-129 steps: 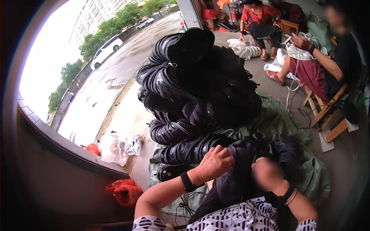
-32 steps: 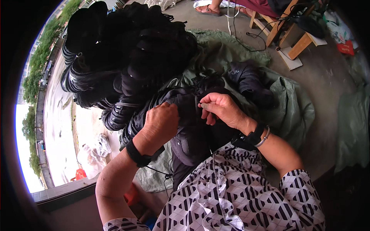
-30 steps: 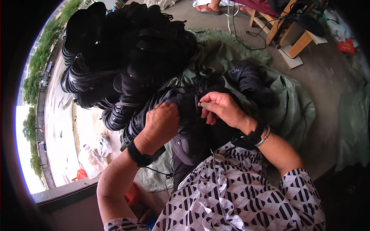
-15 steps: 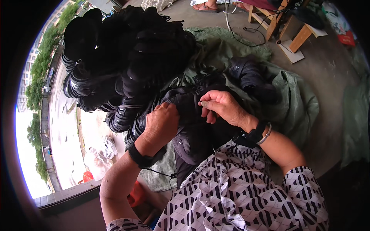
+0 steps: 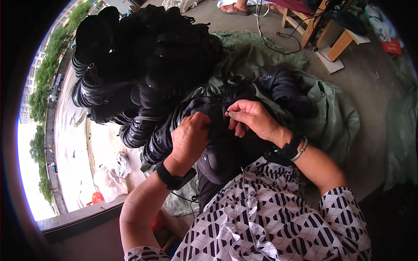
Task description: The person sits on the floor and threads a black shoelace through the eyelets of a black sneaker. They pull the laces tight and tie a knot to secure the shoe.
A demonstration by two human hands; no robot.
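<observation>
A black padded fabric piece (image 5: 213, 163) with a mesh patch lies over my lap, among other dark fabric. My left hand (image 5: 189, 135) is closed just above it, the fingers curled inward so that whatever they grip is hidden. Opposite it, my right hand (image 5: 250, 117) pinches thumb against forefinger, its other fingers curled loosely; anything in the pinch is too small to name. A small gap separates the two hands. Each wrist wears a black band (image 5: 167, 174), and the right one also has a metal bangle (image 5: 301, 150).
A large heap of stacked black fabric pieces (image 5: 148, 65) rises at the far left. Beyond my hands a green woven sheet (image 5: 333, 104) covers the floor, with a dark bundle (image 5: 285, 87) on it. Wooden stool legs (image 5: 339, 45), cables and a person's sandalled foot (image 5: 235, 8) are at the back.
My left hand has moved right and slightly up, closer to my right hand. The right hand keeps its pinch and has barely shifted.
</observation>
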